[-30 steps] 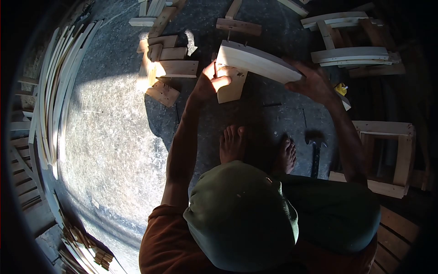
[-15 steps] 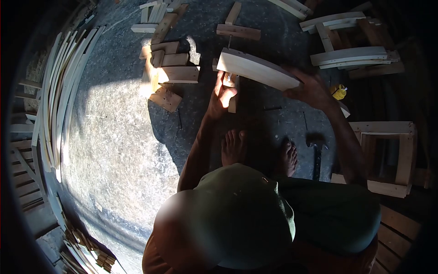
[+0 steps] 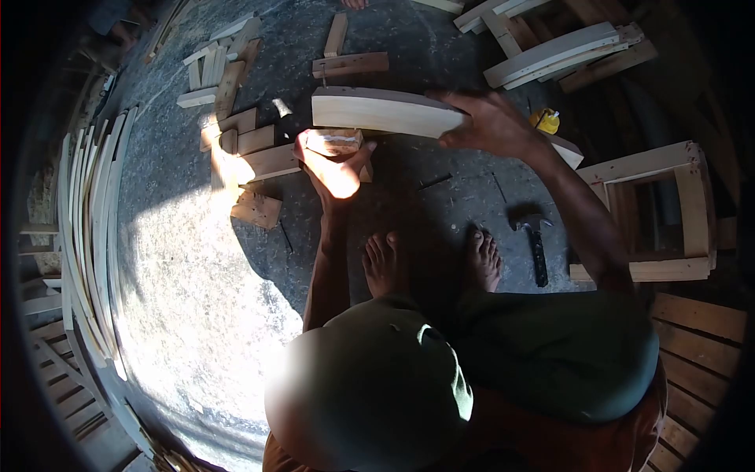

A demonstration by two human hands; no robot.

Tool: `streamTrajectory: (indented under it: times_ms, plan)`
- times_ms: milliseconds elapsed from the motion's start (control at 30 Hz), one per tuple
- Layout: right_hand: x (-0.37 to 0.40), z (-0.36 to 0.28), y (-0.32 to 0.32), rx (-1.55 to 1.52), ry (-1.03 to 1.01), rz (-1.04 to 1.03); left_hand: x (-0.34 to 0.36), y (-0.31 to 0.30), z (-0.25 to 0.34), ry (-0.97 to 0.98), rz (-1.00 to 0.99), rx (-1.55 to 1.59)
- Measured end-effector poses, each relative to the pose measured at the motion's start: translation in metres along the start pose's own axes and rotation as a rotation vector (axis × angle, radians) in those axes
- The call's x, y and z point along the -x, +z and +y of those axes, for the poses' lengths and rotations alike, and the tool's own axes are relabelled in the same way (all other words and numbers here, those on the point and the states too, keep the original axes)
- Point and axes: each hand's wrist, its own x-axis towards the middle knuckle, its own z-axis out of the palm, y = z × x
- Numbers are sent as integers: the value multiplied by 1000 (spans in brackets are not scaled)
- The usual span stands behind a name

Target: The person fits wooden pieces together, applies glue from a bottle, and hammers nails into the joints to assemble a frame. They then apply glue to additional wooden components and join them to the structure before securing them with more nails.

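My right hand point(image 3: 497, 126) grips the right end of a pale wooden board point(image 3: 381, 110), thumb below and fingers over the top. The board is held roughly crosswise in front of me, its left end free. Just under that left end, my left hand point(image 3: 334, 169) is closed around a shorter wood block point(image 3: 333, 142), thumb on the right side and fingers on the left. A white streak runs across the block's end face. Board and block lie very close together in this view. Sunlight falls on my left hand, and the block's lower part is hidden behind it.
A hammer point(image 3: 539, 244) lies on the concrete floor right of my feet. Behind my right wrist is a yellow container point(image 3: 545, 120). Wooden frames point(image 3: 692, 204) stand at right, wood offcuts point(image 3: 255, 208) lie left, and long slats point(image 3: 98, 244) lean far left. Another person's hand point(image 3: 355, 4) shows at the top.
The board has come closer to level, and my left hand now shows wrapped around the block below it. The whole view has shifted and turned, bringing another person's hand in at the top.
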Motion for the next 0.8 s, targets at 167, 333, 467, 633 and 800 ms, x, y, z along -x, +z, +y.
streamTrajectory:
  times_ms: [167, 333, 467, 633, 800]
  plan:
    - [2, -4, -5, -18, -73, 97, 11, 3, -16, 84, -21, 25]
    - [4, -11, -7, -1, -125, 157, 14, 6, 6, 17, 1, -11]
    - [11, -23, -8, 97, -168, 208, 6, 4, 14, 37, 32, 26]
    - [14, -25, -5, 112, -195, 226, 7, -4, -6, 260, -32, -266]
    - [13, -19, 0, 91, -215, 253, 4, -23, -13, 49, -195, 268]
